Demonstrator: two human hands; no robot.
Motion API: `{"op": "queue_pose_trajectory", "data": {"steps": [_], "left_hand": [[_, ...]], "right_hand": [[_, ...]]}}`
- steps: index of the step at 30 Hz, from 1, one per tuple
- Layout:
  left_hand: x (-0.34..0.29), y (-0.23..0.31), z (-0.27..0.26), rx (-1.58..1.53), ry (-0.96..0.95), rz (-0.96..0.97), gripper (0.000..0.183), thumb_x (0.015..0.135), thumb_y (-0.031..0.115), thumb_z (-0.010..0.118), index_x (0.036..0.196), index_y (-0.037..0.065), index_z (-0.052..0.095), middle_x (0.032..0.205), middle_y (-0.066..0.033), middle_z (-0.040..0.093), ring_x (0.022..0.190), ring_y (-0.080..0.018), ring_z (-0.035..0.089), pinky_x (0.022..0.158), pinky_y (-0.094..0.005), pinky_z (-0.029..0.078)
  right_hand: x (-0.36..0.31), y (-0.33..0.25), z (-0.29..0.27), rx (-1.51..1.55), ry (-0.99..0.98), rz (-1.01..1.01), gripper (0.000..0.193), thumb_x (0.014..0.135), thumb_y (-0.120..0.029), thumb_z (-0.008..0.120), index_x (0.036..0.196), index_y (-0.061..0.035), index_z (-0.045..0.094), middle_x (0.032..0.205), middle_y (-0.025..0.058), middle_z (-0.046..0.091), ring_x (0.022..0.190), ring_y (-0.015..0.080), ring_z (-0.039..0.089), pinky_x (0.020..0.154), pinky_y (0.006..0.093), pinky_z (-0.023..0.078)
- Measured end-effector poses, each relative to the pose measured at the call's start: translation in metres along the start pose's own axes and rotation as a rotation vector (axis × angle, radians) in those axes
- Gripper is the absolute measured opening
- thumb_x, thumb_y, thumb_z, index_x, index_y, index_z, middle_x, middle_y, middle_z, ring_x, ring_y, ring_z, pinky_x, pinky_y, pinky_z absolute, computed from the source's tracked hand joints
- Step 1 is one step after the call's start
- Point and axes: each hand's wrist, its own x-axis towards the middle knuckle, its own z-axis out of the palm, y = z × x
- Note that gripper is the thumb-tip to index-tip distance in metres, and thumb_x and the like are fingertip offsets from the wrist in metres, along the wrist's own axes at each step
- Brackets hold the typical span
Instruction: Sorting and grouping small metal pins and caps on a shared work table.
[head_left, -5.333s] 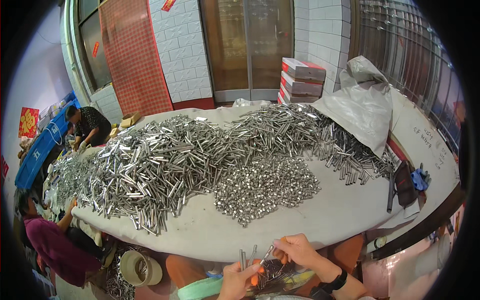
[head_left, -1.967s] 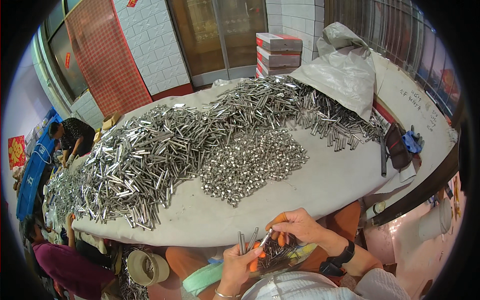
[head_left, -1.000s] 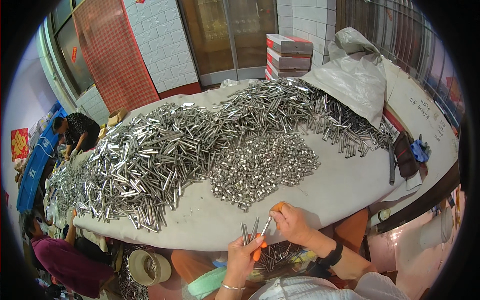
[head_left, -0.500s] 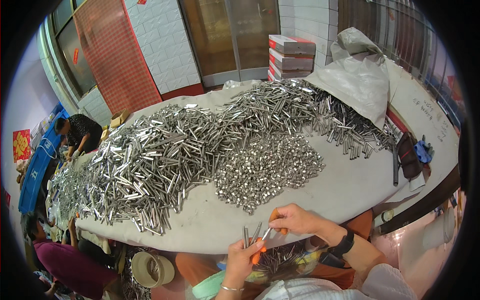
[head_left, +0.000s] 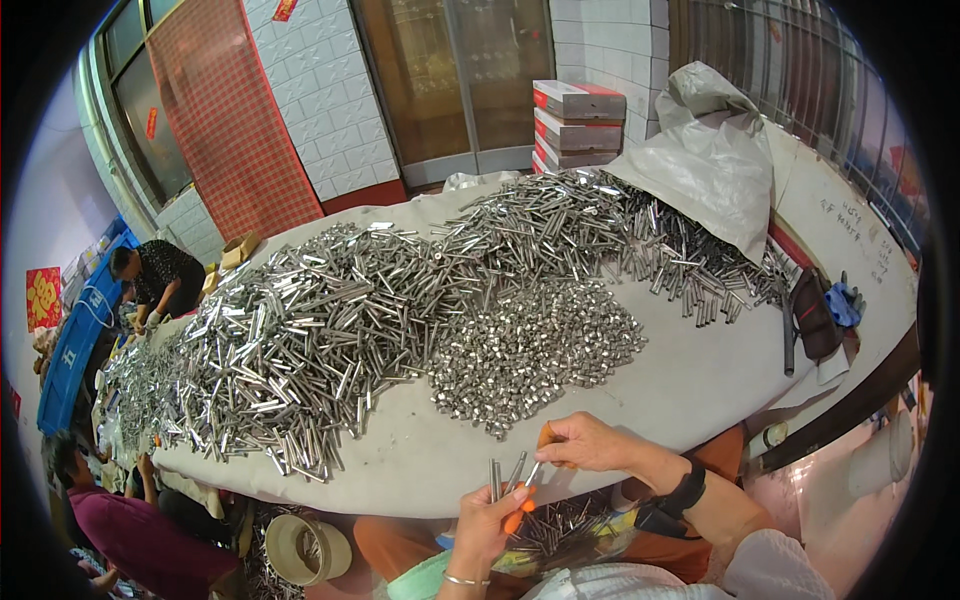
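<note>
"What took up the worktop [head_left: 690, 400]?"

"A heap of metal tubes [head_left: 310, 320] ran from its left end along the far edge, with a pile of short metal pieces [head_left: 535, 350] nearer the near edge."

"And the hands?"

"Both were by the near edge. The left hand [head_left: 485, 522] had its fingers clamped around a few upright tubes [head_left: 494, 480]; the right hand [head_left: 588, 443] had its fingers pinched on the top of a slim rod [head_left: 531, 476] slanting between the two. That hid the rod's tip from me."

"What could have gone wrong?"

"I'd have said a slackened left grip, shared among several smooth tubes, could have dropped one past the near edge. A sideways tug could have skewed the rod."
</note>
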Motion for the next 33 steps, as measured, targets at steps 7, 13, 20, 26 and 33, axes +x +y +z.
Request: {"op": "queue_pose_trajectory", "data": {"steps": [7,13,20,26,33], "left_hand": [[0.005,0.001,-0.001,-0.098,0.001,-0.094,0.014,0.080,0.002,0.069,0.089,-0.007,0.064,0.081,-0.0167,0.066,0.058,-0.0120,0.057,0.048,-0.0215,0.043],[0.011,-0.002,-0.009,0.019,-0.048,-0.058,0.022,0.081,0.005,0.069,0.097,-0.008,0.062,0.087,-0.0131,0.066,0.071,-0.0142,0.061,0.061,-0.0226,0.048],[0.013,-0.001,-0.012,-0.018,-0.063,-0.081,0.021,0.082,0.004,0.068,0.098,-0.008,0.063,0.087,-0.0138,0.067,0.068,-0.0133,0.060,0.059,-0.0213,0.047],[0.013,-0.003,-0.015,-0.040,-0.059,-0.102,0.020,0.082,0.004,0.067,0.098,-0.007,0.063,0.087,-0.0138,0.067,0.067,-0.0127,0.059,0.059,-0.0213,0.046],[0.012,-0.001,-0.003,-0.003,0.010,-0.048,0.018,0.081,0.005,0.068,0.093,-0.007,0.064,0.076,-0.0134,0.065,0.050,-0.0098,0.053,0.044,-0.0185,0.039]], "right_hand": [[0.002,0.007,-0.009,0.156,-0.122,-0.289,0.017,0.086,-0.012,0.063,0.099,-0.0003,0.063,0.083,0.0041,0.063,0.071,0.0081,0.058,0.063,0.0231,0.049],[0.003,-0.012,0.002,0.023,0.065,0.066,0.016,0.086,-0.013,0.064,0.095,-0.0002,0.064,0.080,0.0036,0.063,0.065,0.0096,0.059,0.055,0.0219,0.046],[0.012,0.015,-0.010,0.322,-0.080,-0.147,0.013,0.083,-0.004,0.064,0.094,0.0024,0.064,0.081,0.0045,0.063,0.071,0.0114,0.061,0.061,0.0235,0.050],[0.012,0.007,-0.004,0.432,-0.032,-0.110,0.017,0.079,0.003,0.064,0.097,0.0036,0.063,0.087,0.0081,0.064,0.077,0.0136,0.062,0.070,0.0279,0.055],[0.017,0.024,-0.003,0.446,-0.011,-0.171,0.020,0.080,0.004,0.064,0.099,0.0030,0.061,0.088,0.0089,0.064,0.079,0.0148,0.063,0.069,0.0284,0.055]]}}
